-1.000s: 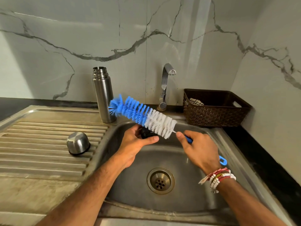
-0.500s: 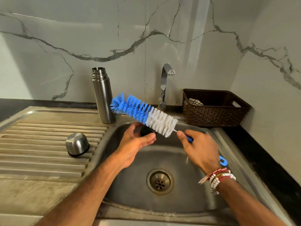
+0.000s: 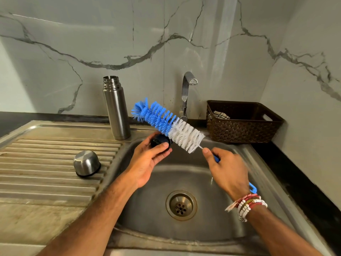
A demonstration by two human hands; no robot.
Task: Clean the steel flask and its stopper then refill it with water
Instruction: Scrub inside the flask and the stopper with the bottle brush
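Soft, warm light falls on the white marble wall with grey veins [image 3: 92,43]; a paler vertical band stands just right of the curved steel tap [image 3: 185,93]. Left of the tap, the tall steel flask [image 3: 116,115] carries thin glare lines. In front of the tap the right hand [image 3: 230,170] is blurred by motion. Far left of it, the ribbed steel draining board [image 3: 46,163] bends at its edges.

The tall silver steel flask [image 3: 116,111] matches the domed silver steel cup [image 3: 86,163], which has a black rim. The long bottle brush [image 3: 166,124] has blue bristles at its tip and white ones nearer its blue handle. The round black stopper [image 3: 160,141] is plain, the dark brown plastic basket [image 3: 243,126] is weave-patterned, and the white marble wall [image 3: 92,43] is grey-veined.
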